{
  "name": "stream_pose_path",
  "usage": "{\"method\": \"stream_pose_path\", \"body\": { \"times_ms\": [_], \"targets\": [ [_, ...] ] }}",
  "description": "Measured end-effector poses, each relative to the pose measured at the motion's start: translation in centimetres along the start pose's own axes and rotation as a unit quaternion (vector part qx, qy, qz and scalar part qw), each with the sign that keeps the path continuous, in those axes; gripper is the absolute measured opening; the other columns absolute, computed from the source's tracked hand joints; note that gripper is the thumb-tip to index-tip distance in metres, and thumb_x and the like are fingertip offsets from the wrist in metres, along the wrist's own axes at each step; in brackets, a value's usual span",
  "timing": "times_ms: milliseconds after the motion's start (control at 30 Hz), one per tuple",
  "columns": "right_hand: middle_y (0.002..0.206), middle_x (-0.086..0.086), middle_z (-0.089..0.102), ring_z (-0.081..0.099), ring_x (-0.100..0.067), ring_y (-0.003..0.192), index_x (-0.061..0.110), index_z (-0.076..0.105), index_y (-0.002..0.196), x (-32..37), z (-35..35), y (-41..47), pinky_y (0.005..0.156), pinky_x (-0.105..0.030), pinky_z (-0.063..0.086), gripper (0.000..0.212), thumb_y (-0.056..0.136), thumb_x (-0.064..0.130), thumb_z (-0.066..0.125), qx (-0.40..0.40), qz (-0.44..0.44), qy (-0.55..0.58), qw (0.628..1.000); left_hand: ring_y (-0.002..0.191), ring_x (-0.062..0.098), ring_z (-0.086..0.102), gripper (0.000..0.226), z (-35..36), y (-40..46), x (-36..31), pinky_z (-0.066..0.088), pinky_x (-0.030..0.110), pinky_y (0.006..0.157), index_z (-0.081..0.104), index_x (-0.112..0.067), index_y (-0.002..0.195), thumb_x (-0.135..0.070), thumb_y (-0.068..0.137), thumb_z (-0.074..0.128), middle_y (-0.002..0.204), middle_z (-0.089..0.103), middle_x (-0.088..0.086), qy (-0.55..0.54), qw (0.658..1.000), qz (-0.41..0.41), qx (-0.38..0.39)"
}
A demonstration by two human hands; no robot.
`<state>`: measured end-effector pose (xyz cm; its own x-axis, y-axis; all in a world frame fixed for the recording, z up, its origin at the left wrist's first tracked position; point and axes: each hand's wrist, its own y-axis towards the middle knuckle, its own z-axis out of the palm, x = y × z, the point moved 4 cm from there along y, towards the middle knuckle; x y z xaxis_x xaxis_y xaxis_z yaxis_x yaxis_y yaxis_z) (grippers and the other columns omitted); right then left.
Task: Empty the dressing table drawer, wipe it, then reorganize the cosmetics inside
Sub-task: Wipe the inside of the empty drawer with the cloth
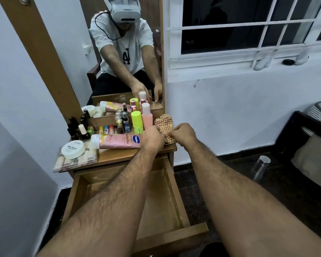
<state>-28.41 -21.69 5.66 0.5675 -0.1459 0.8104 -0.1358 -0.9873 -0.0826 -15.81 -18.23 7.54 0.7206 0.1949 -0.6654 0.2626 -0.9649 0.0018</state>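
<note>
Cloth (pixel 164 125): orange-white check. Tube (pixel 119 141): pink, blue logo. Bottles: one neon yellow (pixel 137 121), one pink (pixel 147 115). Drawer (pixel 156 201), worktop (pixel 119 154): brown wood.

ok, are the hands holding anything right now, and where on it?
Both hold the checkered cloth on the table top's right corner. The left hand pinches its left edge and the right hand its near right edge; the exact finger contact is hidden.

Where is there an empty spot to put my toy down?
The open drawer looks bare inside, though the arms hide part of it. A thin strip of tabletop is free in front of the pink tube. Behind that, bottles crowd it, and both hands hold the cloth.
</note>
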Motion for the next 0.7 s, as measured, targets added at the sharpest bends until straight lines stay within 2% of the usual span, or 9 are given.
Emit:
{"method": "stream_pose_path", "body": {
  "times_ms": [100,200,267,333,400,500,567,633,700],
  "targets": [
    [0.061,-0.004,0.047,0.052,-0.022,0.063,0.010,0.046,0.061,-0.2,0.1,-0.3,0.052,-0.031,0.039,0.031,0.076,0.011,0.072,0.015,0.031,0.033,0.999,0.120,0.026,0.055,0.037,0.2,0.1,0.5,0.045,0.034,0.097,0.060,-0.011,0.132,-0.020,0.096,0.061,0.131,0.062,0.009,-0.034,0.999,-0.012,-0.001],
    [0.064,-0.006,0.051,0.059,-0.026,0.071,0.011,0.045,0.060,-0.6,-0.1,-1.0,0.058,-0.032,0.043,0.031,0.072,0.010,0.073,0.016,0.049,0.081,0.995,0.118,0.026,0.057,0.039,0.2,-0.7,1.0,0.045,0.031,0.095,0.059,-0.011,0.132,-0.023,0.095,0.062,0.128,0.063,0.007,-0.078,0.997,-0.029,0.001],
    [0.064,-0.006,0.052,0.058,-0.024,0.068,0.012,0.044,0.058,-0.8,-0.5,-2.2,0.055,-0.031,0.041,0.032,0.072,0.010,0.073,0.020,0.051,0.113,0.992,0.115,0.026,0.058,0.038,0.1,-1.7,1.2,0.044,0.027,0.092,0.059,-0.010,0.131,-0.024,0.096,0.061,0.124,0.064,0.006,-0.112,0.993,-0.043,0.008],
    [0.060,-0.003,0.047,0.048,-0.018,0.057,0.014,0.042,0.057,-0.8,-1.2,-3.5,0.047,-0.026,0.033,0.035,0.075,0.004,0.069,0.030,0.046,0.156,0.986,0.110,0.027,0.061,0.039,-0.3,-2.6,1.4,0.049,0.034,0.098,0.061,-0.010,0.127,-0.030,0.094,0.062,0.121,0.066,0.007,-0.162,0.985,-0.056,0.006],
    [0.061,-0.002,0.047,0.044,-0.014,0.052,0.014,0.044,0.061,-0.5,-2.1,-5.4,0.043,-0.021,0.029,0.031,0.079,-0.001,0.064,0.047,0.042,0.196,0.979,0.104,0.027,0.064,0.041,-1.1,-3.8,1.9,0.053,0.044,0.095,0.063,-0.010,0.121,-0.037,0.090,0.064,0.115,0.068,0.009,-0.219,0.973,-0.077,0.003],
    [0.075,-0.005,0.060,0.056,-0.017,0.067,0.014,0.054,0.073,0.4,-3.5,-8.5,0.055,-0.025,0.039,0.019,0.081,-0.003,0.059,0.066,0.027,0.242,0.968,0.102,0.025,0.064,0.042,-2.8,-6.2,1.9,0.057,0.041,0.086,0.058,-0.007,0.119,-0.040,0.093,0.063,0.110,0.066,0.007,-0.326,0.940,-0.096,0.013],
    [0.082,-0.006,0.064,0.061,-0.020,0.076,0.014,0.057,0.078,1.1,-4.3,-10.6,0.061,-0.028,0.044,0.018,0.083,-0.003,0.058,0.082,0.008,0.251,0.964,0.100,0.021,0.066,0.042,-3.8,-8.1,1.7,0.057,0.033,0.068,0.056,-0.010,0.123,-0.039,0.094,0.063,0.110,0.068,0.005,-0.399,0.911,-0.100,0.033],
    [0.081,-0.004,0.065,0.063,-0.018,0.075,0.015,0.058,0.080,2.1,-4.9,-13.1,0.062,-0.029,0.049,0.019,0.085,-0.004,0.059,0.111,-0.023,0.253,0.961,0.094,0.016,0.067,0.037,-5.3,-10.4,1.6,0.052,0.027,0.060,0.059,-0.014,0.120,-0.040,0.095,0.062,0.107,0.071,0.003,-0.448,0.886,-0.107,0.053],
    [0.076,-0.001,0.065,0.063,-0.015,0.070,0.015,0.058,0.079,3.1,-5.3,-15.9,0.061,-0.028,0.050,0.022,0.086,-0.005,0.059,0.139,-0.054,0.257,0.955,0.086,0.013,0.065,0.029,-6.8,-12.8,2.0,0.048,0.025,0.061,0.064,-0.014,0.112,-0.037,0.095,0.062,0.102,0.072,0.001,-0.468,0.875,-0.109,0.063]
  ]
}}
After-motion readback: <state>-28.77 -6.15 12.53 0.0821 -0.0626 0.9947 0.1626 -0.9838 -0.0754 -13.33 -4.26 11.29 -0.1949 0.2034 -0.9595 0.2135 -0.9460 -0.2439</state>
